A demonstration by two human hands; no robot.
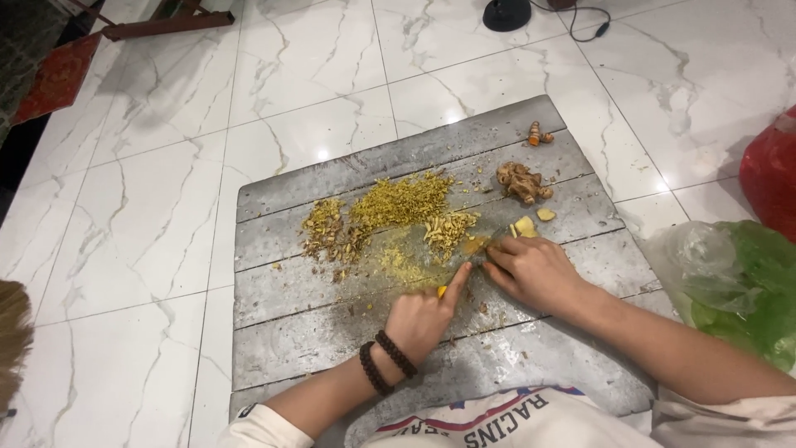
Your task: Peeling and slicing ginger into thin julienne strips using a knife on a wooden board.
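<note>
Left hand (423,319) closed on yellow-handled knife (464,264); right hand (535,270) pins pale yellow root piece (523,226) mid grey wooden board (332,323). Chopped yellow heaps (398,203) lie left; knobbly whole roots (522,182) far right remain uncut.

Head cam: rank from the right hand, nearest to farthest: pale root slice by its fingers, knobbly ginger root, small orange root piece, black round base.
From the right hand:
1. Pale root slice, at its fingertips.
2. Knobbly ginger root, farther up the board.
3. Small orange root piece, near the board's far edge.
4. Black round base, on the floor beyond.
</note>
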